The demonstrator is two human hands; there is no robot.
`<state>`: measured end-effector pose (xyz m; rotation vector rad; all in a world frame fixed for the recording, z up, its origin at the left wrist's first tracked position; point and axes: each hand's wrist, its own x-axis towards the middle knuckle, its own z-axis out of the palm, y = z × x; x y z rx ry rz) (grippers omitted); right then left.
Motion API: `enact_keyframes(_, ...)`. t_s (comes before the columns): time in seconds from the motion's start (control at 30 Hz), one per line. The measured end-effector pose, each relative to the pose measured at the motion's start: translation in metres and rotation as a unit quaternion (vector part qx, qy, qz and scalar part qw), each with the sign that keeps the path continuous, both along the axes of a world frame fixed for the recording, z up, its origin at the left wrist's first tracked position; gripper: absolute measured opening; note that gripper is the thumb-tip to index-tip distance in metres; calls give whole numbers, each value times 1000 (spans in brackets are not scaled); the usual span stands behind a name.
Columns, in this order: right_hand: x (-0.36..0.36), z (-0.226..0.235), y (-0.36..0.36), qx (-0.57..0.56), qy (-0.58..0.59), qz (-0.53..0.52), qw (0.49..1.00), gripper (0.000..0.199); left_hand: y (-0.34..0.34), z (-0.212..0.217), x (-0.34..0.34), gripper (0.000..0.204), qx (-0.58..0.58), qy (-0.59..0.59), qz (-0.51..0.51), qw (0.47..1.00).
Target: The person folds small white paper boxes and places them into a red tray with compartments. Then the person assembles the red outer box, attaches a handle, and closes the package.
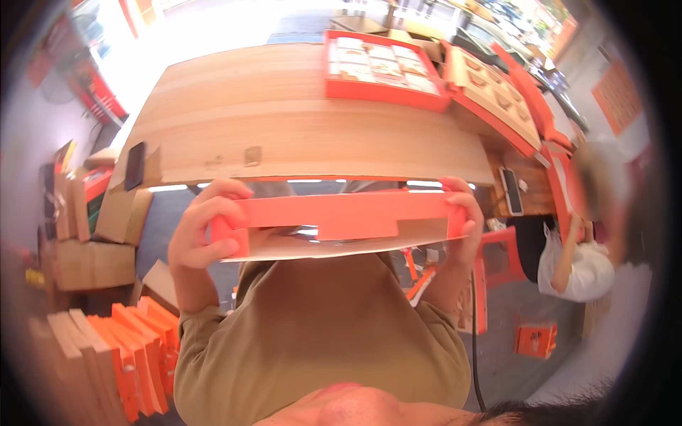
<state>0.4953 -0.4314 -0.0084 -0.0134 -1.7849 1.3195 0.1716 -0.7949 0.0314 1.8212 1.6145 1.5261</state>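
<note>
A red-orange cardboard box piece (348,213) is held up in front of my chest, at the near edge of the wooden table. It is long and shallow, with a notched flap along its side and a pale lower edge. Around its left end my left hand (209,224) is closed, fingers over the corner. My right hand (465,220) grips the opposite end, its fingers curled on the corner. Part of the inside shows as a dark gap below the flap.
On the wooden table (234,106) lie a red box of white packets (383,71), an open box with a tan insert (497,92) and two phones (135,165). Cartons (92,266) and orange folded boxes (138,355) stand at left. Another person (579,266) is at right.
</note>
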Motion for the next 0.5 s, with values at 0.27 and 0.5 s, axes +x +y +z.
enact_keyframes(0.27, 13, 12, 6, -60, -74, 57, 994, 13, -4, -3, 4, 36, 3, 5, -18, 1000)
enact_keyframes(0.5, 11, 9, 20, -31, -88, 83, 992, 4, 1, 1, 4, 26, -26, -48, 4, 999)
